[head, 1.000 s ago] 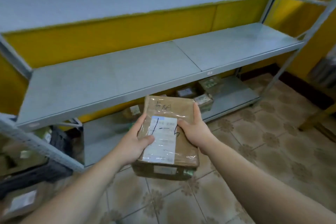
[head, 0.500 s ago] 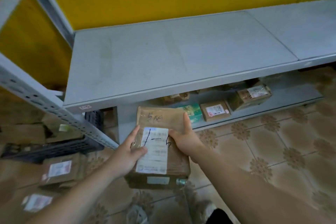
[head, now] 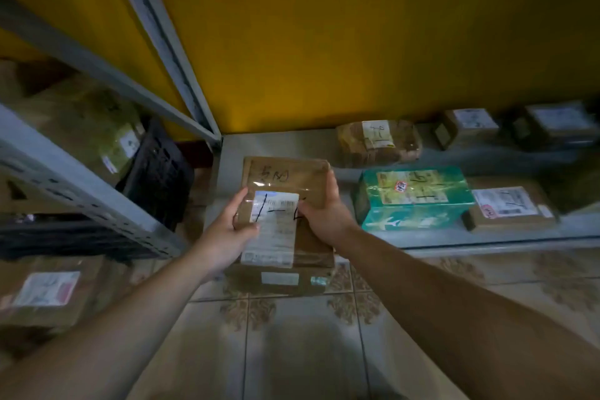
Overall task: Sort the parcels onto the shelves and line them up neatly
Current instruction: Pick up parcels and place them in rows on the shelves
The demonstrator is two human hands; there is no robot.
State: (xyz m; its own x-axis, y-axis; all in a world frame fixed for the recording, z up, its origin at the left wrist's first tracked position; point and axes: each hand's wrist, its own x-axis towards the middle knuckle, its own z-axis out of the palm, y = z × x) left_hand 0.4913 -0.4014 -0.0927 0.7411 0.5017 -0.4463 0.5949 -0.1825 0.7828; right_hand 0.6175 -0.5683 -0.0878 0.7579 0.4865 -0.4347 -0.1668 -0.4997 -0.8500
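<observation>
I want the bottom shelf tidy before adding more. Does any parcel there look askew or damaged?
The rounded brown parcel at the back looks lumpy and sits turned off line with the green box in front of it. The held parcel is between both hands, left hand and right hand, undamaged.

Brown parcel (head: pixel 285 191) in both hands' grip — left hand (head: pixel 227 230), right hand (head: pixel 324 214) — at bottom shelf (head: pixel 454 237).
</observation>
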